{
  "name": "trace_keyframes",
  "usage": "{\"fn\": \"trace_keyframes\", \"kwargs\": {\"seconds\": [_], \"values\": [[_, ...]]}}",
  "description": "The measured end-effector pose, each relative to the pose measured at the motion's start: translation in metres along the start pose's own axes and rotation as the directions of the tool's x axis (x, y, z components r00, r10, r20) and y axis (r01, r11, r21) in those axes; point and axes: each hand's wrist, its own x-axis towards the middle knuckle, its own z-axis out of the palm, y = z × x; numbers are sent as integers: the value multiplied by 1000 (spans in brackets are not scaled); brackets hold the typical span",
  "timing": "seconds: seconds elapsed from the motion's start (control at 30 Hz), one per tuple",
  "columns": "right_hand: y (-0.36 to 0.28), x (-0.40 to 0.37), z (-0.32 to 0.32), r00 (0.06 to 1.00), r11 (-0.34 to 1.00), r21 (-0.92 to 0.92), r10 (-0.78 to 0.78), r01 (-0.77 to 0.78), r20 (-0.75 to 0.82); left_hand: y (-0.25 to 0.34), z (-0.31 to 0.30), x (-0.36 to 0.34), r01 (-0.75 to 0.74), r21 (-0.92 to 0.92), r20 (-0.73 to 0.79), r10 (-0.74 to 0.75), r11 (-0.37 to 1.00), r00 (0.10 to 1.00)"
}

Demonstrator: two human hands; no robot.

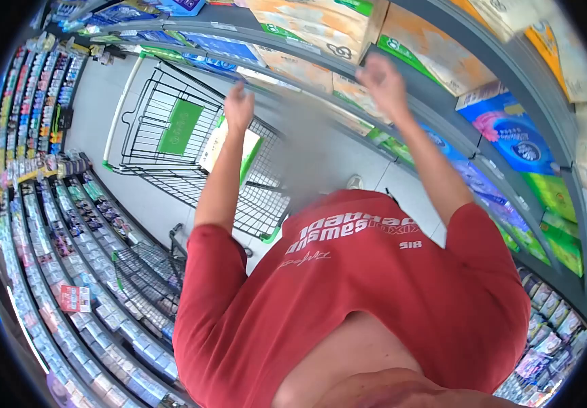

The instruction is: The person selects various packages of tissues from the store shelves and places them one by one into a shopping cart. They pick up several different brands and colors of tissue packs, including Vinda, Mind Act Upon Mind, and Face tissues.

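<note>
My left hand (239,107) is raised over the shopping cart (150,129), near its right-hand side in the view. Its fingers look curled, and nothing can be made out in them. Below it, partly behind my forearm, a white and green package (251,153) lies in the cart. My right hand (383,83) is held up in front of the shelf of boxed packages (436,51). Its fingers are slightly bent and apart, a little blurred, with nothing seen in them. Whether it touches the shelf is unclear. A grey blur (303,143) hides the area between my hands.
Curved shelves of small hanging goods (42,95) and packets (69,238) line the left side. A second wire basket (147,275) stands at the lower left. Blue packages (511,132) fill the right shelf. Pale tiled floor (99,88) shows around the cart.
</note>
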Motion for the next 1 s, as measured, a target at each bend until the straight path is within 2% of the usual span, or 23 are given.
{"fn": "trace_keyframes", "kwargs": {"seconds": [0.03, 0.07, 0.1, 0.13, 0.17, 0.2, 0.23, 0.27, 0.3, 0.33, 0.37, 0.43, 0.47, 0.57, 0.63, 0.67, 0.7, 0.73, 0.77, 0.83, 0.93, 0.97, 1.0], "values": [[-13, 17, -13, 986, 991, -84, -118, 109, -118, 15, 2, 27, -4, -139, -29, 0, 990, 1000], [-14, 36, -20, 893, 921, -268, -355, 283, -278, 44, -5, 48, -34, -82, -36, 31, 996, 999], [-33, 42, -31, 908, 902, -333, -358, 276, -219, 75, -11, 68, -66, -26, -40, 65, 997, 997], [-54, 49, -42, 922, 877, -397, -354, 269, -158, 91, -10, 90, -73, -178, -58, 64, 981, 996], [-73, 56, -49, 926, 887, -393, -333, 242, -180, 104, -7, 111, -76, -328, -71, 56, 942, 996], [-92, 64, -54, 995, 939, -329, -102, 97, 2, 123, -8, 125, -135, -520, -45, 131, 844, 990], [-99, 70, -53, 972, 955, -288, 124, -63, 200, 136, -7, 138, -168, -692, -32, 202, 702, 979], [-94, 75, -46, 973, 955, -282, 143, -87, 183, 137, -5, 156, -160, -690, -8, 214, 706, 977], [-86, 82, -39, 996, 941, -332, -43, 65, 74, 134, -6, 178, -122, -693, 63, 228, 710, 972], [-89, 81, -34, 973, 894, -400, -231, 203, -24, 137, -8, 189, -82, -693, 135, 240, 716, 961], [-91, 80, -32, 976, 898, -401, -212, 179, -40, 136, -6, 195, -73, -691, 158, 249, 719, 956], [-115, 73, -36, 998, 939, -341, -63, 50, -25, 141, -5, 200, 105, -701, 259, 115, 706, 959], [-111, 76, -32, 998, 938, -345, -48, 32, -36, 129, -1, 215, 146, -707, 292, 97, 692, 951], [-90, 86, -24, 990, 947, -315, -104, 68, -97, 138, -1, 197, 116, -723, 252, 102, 681, 962], [-89, 82, -21, 960, 963, -255, -147, 84, -239, 137, 1, 190, 72, -718, 211, 118, 692, 970], [-87, 78, -23, 961, 965, -252, -139, 78, -237, 133, 3, 189, 62, -777, 199, 151, 626, 968], [-95, 69, -34, 980, 988, -149, -58, 29, -191, 128, 3, 186, 53, -830, 182, 181, 555, 967], [-99, 62, -42, 991, 999, -49, 16, -23, -136, 133, 2, 176, 56, -828, 184, 177, 557, 967], [-95, 58, -43, 991, 998, -50, 17, -24, -132, 136, 2, 162, 60, -836, 177, 165, 546, 970], [-87, 49, -45, 969, 993, -25, -118, 115, -216, 134, 3, 151, 66, -844, 171, 150, 532, 974], [-83, 41, -48, 940, 973, -56, -232, 225, -249, 124, 4, 147, 21, -662, 313, 251, 749, 916], [-83, 38, -49, 928, 960, -46, -279, 277, -246, 125, 3, 148, 22, -663, 313, 250, 749, 916], [-82, 39, -50, 928, 959, -45, -281, 279, -246, 135, -1, 147, 94, -580, 366, 156, 810, 918]]}}
